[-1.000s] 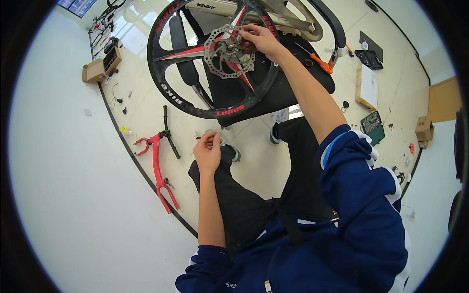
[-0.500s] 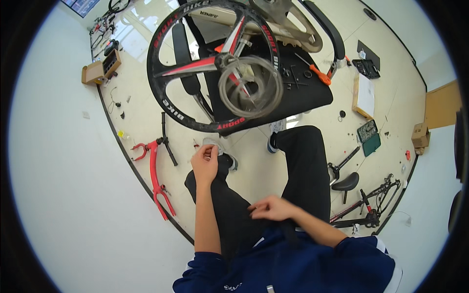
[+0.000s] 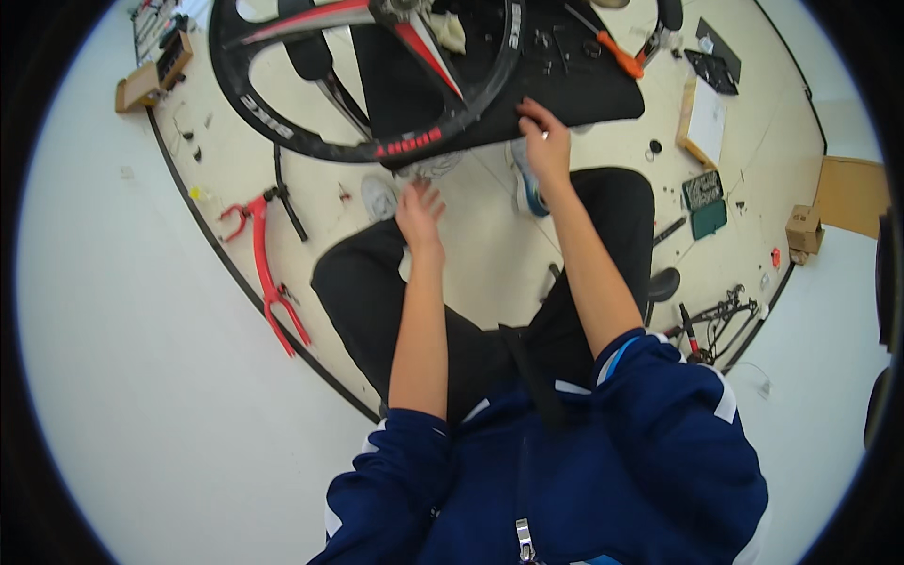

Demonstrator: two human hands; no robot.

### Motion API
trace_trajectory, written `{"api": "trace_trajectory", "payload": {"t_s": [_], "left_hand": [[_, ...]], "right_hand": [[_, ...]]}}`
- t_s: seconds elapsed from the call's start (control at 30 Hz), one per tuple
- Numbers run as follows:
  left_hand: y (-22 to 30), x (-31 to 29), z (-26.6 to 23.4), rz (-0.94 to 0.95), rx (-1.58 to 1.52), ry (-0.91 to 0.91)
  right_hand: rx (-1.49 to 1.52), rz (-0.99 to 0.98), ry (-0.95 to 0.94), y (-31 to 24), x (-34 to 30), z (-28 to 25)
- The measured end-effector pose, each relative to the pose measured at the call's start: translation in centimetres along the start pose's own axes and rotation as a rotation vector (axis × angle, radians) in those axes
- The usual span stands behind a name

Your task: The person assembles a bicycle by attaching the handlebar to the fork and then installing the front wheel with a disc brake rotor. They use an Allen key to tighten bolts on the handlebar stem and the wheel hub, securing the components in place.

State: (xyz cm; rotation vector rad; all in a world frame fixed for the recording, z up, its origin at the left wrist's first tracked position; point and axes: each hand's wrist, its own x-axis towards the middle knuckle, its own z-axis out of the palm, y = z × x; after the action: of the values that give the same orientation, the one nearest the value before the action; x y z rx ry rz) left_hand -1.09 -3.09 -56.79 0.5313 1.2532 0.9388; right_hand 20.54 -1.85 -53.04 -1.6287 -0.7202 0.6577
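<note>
My left hand [image 3: 421, 218] is open, its fingers apart and blurred, between my knees and the front edge of a black chair seat [image 3: 584, 104]. A greyish blurred shape [image 3: 438, 167] lies just past its fingertips, under that edge; I cannot tell its kind. My right hand [image 3: 549, 146] reaches to the same edge farther right, fingers partly stretched. A small bright spot shows at its palm, too small to name. Over the seat's left part is a black bicycle wheel [image 3: 414, 141] with red and white spokes.
On the seat are an orange-handled screwdriver [image 3: 621, 56], small tools and a pale crumpled piece [image 3: 449, 33]. A red fork and frame part [image 3: 262, 254] lies on the floor at left. At right are a green case [image 3: 708, 218], a saddle [image 3: 664, 284] and a dark bicycle frame [image 3: 720, 325].
Both hands have moved forward from my lap toward the seat, and the left fingers have spread. The blurred pale ring over the wheel no longer shows there. The view has shifted, with wheel and seat higher.
</note>
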Motion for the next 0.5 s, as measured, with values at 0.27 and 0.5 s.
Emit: {"api": "trace_trajectory", "payload": {"t_s": [0.27, 0.5], "left_hand": [[-0.5, -0.1, 0.7, -0.104, 0.062, 0.013], [-9.5, -0.3, 2.7, -0.091, 0.667, -0.257]], "right_hand": [[-0.104, -0.093, 0.161, -1.2, -0.9, 0.1], [-0.369, 0.046, 0.174, 3.9, -4.3, 2.8]]}}
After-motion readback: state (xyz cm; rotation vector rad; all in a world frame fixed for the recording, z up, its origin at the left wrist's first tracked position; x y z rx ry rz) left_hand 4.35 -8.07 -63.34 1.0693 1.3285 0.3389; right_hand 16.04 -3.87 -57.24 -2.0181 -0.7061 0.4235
